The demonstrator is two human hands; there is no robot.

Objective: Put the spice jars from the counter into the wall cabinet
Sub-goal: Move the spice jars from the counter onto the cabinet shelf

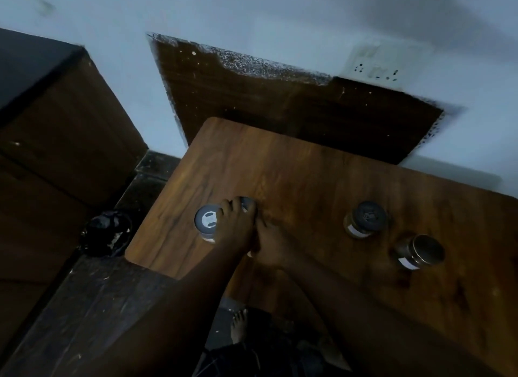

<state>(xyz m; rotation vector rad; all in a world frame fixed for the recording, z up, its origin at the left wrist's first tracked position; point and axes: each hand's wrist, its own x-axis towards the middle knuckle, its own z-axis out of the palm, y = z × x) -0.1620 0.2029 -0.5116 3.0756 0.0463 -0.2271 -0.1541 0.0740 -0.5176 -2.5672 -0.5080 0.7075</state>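
Spice jars (361,225) are standing on the wooden counter (294,166), four showing in all. Well to the left of the hands, a dark wooden cabinet (64,130) is jutting out from the wall, and a black bag (106,233) is lying beside the counter's edge. A grey-lidded jar (207,222) is sitting just left of the left hand (236,228), touching it. That hand's fingers are curling over a dark-capped jar (249,202), mostly hidden beneath them. The right hand (270,246) is pressing against the left one with folded fingers; whether it is holding anything I cannot tell. Further right, well apart from both hands, a black-lidded jar (365,218) and a shiny-lidded jar (419,252) are standing near each other.
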